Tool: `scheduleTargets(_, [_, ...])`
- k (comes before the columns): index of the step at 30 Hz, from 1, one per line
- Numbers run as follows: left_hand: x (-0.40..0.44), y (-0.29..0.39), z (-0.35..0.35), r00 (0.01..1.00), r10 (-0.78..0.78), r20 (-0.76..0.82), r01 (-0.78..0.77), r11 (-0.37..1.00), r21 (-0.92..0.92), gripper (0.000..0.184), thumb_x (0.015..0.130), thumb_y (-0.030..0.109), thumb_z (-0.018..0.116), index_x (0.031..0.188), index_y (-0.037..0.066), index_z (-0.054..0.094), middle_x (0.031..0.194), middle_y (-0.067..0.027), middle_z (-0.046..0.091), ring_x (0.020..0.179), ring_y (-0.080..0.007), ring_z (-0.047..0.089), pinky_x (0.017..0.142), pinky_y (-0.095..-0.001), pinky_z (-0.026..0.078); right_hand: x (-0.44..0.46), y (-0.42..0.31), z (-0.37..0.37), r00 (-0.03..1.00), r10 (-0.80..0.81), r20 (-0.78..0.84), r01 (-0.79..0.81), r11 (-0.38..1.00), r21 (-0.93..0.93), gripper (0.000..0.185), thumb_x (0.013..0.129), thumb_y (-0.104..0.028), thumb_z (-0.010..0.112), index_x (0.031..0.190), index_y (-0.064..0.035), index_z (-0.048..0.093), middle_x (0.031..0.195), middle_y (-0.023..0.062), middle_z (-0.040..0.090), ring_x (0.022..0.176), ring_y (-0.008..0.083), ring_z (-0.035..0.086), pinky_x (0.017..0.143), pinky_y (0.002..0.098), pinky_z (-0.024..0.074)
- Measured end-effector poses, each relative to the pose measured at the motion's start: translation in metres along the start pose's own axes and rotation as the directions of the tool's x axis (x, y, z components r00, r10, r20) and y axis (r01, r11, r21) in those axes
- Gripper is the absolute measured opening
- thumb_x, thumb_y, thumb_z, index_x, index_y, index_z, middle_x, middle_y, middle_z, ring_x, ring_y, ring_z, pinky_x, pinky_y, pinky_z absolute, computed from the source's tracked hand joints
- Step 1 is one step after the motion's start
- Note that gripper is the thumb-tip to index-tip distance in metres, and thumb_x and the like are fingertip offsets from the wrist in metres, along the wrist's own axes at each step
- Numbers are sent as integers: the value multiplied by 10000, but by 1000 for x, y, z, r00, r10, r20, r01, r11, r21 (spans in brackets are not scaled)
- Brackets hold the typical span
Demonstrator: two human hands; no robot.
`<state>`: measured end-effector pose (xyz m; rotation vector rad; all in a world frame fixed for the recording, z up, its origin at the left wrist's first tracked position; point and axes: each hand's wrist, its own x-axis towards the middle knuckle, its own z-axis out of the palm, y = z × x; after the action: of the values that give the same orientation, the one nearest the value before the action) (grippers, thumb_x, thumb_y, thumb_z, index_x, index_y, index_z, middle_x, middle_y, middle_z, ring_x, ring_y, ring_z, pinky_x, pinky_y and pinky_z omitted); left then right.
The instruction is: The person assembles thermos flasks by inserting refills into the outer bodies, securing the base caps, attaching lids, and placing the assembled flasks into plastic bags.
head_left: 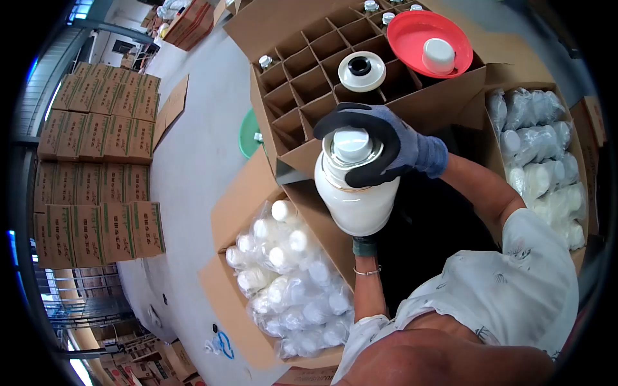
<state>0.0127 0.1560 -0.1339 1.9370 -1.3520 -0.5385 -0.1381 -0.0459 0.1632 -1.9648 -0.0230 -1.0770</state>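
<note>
A white bottle [358,211] with a pale cap and a thin gold line round its neck is tilted toward the camera. My right hand [400,143], in a grey-blue and black glove, has its fingers wrapped round the bottle's neck beside the cap. Below the bottle's base, the cuff of my left hand [365,246] shows in a dark green glove; its fingers are hidden behind the bottle. Just beyond is a divided carton [290,154], where a white round piece with a black centre [362,72] sits over the compartments.
A red basin [412,32] holding a white cap rests on the divided carton. Open boxes of plastic-wrapped white items stand at lower left [222,289] and right [574,103]. A green basin [247,133] is on the floor, with stacked cartons [96,138] farther left.
</note>
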Motion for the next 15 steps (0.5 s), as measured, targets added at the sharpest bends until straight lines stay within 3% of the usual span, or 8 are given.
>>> scheduleTargets(4, [6,13,-10,999,-5,31,6,999,-35,460,906,167,593,1330,50,457,1230,-96,589,1063,-261,595,916,-350,480,-6,-3,-2,996,54,72,-57,997,51,635,614,-318,830,1144,-42,616,1085,104,639,1001,258,620,889,372,493])
scheduleTargets(7, [11,27,-34,996,5,90,6,992,-123,442,906,162,586,1317,49,470,1209,-93,603,1039,-266,609,896,-345,492,-26,-11,-7,995,85,-53,-80,991,103,688,620,-326,834,1194,-33,591,1122,107,628,1075,250,594,948,370,459])
scheduleTargets(9, [16,53,-80,989,34,146,-1,975,-224,431,907,159,582,1309,47,478,1195,-91,613,1022,-269,619,882,-342,500,-55,-11,-19,969,233,-78,-209,950,231,888,628,-295,860,1366,-37,440,1255,113,563,1140,234,557,1051,376,378])
scheduleTargets(11, [25,89,-149,965,104,241,-21,946,-324,419,907,156,578,1301,46,486,1181,-89,623,1006,-272,629,869,-340,508,-102,-23,-27,959,279,-48,-270,952,145,903,668,-265,861,1401,-46,381,1277,143,548,1176,267,539,1013,370,423])
scheduleTargets(12, [31,106,-182,942,151,299,-43,940,-337,414,907,154,576,1297,46,491,1174,-87,628,998,-273,634,863,-338,512,-123,-37,-31,924,376,62,-380,923,66,921,664,-261,865,1406,-45,364,1265,154,550,1172,283,546,1013,374,428])
scheduleTargets(14, [41,130,-220,865,234,443,-173,969,-175,402,907,151,571,1288,44,499,1160,-85,638,982,-276,643,849,-335,521,-168,-59,-30,804,543,243,-543,837,-74,883,676,-281,855,1377,-43,374,1229,178,561,1128,321,574,986,386,449])
scheduleTargets(15, [42,134,-215,830,237,506,-325,941,93,397,907,149,569,1284,44,503,1153,-84,643,974,-278,648,843,-334,525,-188,-59,-26,731,607,311,-602,789,-124,828,692,-305,842,1343,-43,402,1204,191,570,1089,343,595,961,394,466])
